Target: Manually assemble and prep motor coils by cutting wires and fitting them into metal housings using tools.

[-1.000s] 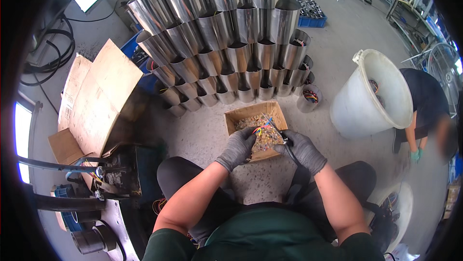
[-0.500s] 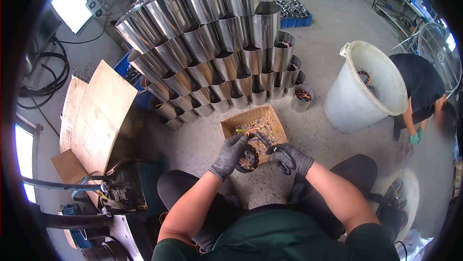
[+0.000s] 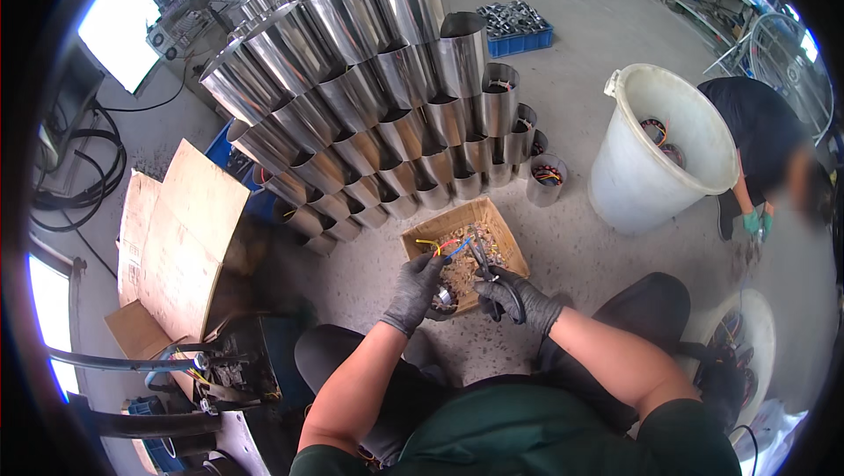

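Note:
My left hand [image 3: 415, 290], in a dark grey glove, pinches a bundle of wires whose yellow, red and blue ends [image 3: 461, 247] stick out past the fingers. Below it hangs the ring-shaped motor stator [image 3: 445, 297], partly covered by the hand. A pair of scissors [image 3: 481, 258] is in my gloved right hand [image 3: 520, 298], its blades pointing away from me beside the blue wire end. Both hands are over the near side of an open cardboard box [image 3: 508, 232], with small coloured scraps on its bottom.
Shiny metal cylinders [image 3: 387, 80] are stacked beyond the box. One short cylinder [image 3: 547, 184] with wires inside stands apart. A white bin [image 3: 615, 159] holds stators; a co-worker [image 3: 765, 124] bends beside it. Cardboard sheets [image 3: 189, 239] lean left, near machinery [image 3: 233, 362]. Another white tub [image 3: 763, 335] sits right.
My view has shifted slightly. The stator has turned and sits more under my left hand. The wire ends now fan out apart, and the scissor blades have swung to point more straight away.

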A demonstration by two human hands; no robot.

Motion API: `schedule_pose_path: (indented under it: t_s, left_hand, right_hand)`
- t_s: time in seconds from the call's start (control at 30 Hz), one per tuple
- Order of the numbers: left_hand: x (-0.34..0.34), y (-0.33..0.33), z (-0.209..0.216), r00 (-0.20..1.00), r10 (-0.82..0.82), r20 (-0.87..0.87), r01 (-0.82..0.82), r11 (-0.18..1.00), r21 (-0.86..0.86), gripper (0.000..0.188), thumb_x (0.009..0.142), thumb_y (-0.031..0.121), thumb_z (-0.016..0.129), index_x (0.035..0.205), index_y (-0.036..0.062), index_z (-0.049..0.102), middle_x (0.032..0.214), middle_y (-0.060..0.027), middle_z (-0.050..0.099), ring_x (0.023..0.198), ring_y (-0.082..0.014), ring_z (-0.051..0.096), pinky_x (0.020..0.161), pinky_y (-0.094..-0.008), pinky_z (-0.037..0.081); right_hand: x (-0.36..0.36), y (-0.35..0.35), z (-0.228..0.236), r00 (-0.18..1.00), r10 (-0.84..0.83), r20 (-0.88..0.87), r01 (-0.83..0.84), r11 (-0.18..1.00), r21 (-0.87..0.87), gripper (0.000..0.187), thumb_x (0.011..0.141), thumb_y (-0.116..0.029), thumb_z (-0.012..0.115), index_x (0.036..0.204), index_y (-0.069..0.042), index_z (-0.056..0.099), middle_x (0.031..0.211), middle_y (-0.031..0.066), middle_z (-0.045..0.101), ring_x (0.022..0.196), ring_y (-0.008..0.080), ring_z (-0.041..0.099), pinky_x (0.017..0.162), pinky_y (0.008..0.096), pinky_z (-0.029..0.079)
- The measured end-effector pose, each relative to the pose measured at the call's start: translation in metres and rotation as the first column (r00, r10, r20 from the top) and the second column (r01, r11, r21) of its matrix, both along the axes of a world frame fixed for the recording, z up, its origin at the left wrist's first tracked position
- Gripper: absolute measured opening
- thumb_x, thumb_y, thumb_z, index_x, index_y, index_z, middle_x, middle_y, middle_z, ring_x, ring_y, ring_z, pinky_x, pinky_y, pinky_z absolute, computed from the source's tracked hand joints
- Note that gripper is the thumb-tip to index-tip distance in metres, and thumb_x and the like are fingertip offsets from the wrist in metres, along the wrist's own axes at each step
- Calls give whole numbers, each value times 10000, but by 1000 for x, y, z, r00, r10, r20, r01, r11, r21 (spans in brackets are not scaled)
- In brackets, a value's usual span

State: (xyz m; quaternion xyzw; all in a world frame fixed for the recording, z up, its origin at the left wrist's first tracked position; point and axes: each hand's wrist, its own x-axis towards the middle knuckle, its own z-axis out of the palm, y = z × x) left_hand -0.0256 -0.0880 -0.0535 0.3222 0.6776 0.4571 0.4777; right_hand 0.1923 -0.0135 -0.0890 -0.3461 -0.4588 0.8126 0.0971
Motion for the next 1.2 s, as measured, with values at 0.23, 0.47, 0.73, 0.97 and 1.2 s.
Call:
schedule_pose_path:
  t_s: [0.23,0.47,0.73,0.97,1.2]
  left_hand:
    - [8,1,12,1000,3,-6,-3,998,-59,396,1022,299,604,1241,-22,676,961,-61,707,802,-97,599,683,-268,508]
    - [7,1,9,998,-47,-34,46,998,-41,392,1017,257,631,1258,-51,661,1011,-80,725,900,-118,632,812,-286,524]
    - [6,2,12,992,-75,-97,67,994,-90,383,1012,234,639,1252,-63,664,1056,-99,737,944,-124,639,872,-294,518]
    - [-3,2,-9,989,-53,-141,41,995,-86,375,1002,237,647,1223,-64,679,1039,-137,752,927,-144,666,847,-315,534]
    - [-2,2,-10,989,-46,-138,41,998,-39,364,997,230,649,1200,-71,682,1026,-156,756,912,-153,679,834,-324,540]
  right_hand:
    - [3,10,16,995,91,32,-90,996,-13,401,980,-448,669,1166,-105,576,769,19,604,620,120,606,549,290,507]
    - [6,16,26,997,31,-69,-30,999,17,430,978,-505,647,1095,-96,587,675,18,583,540,118,582,518,284,497]
    - [11,30,45,967,187,171,-193,981,22,441,977,-494,642,1035,-60,589,603,26,546,479,129,543,436,293,436]
    - [7,23,26,983,126,131,-138,987,86,450,969,-512,642,1024,-67,601,638,34,555,507,135,542,457,298,446]
    - [12,28,37,969,196,151,-212,972,99,457,975,-516,632,1008,-63,589,626,43,552,478,144,535,439,302,441]
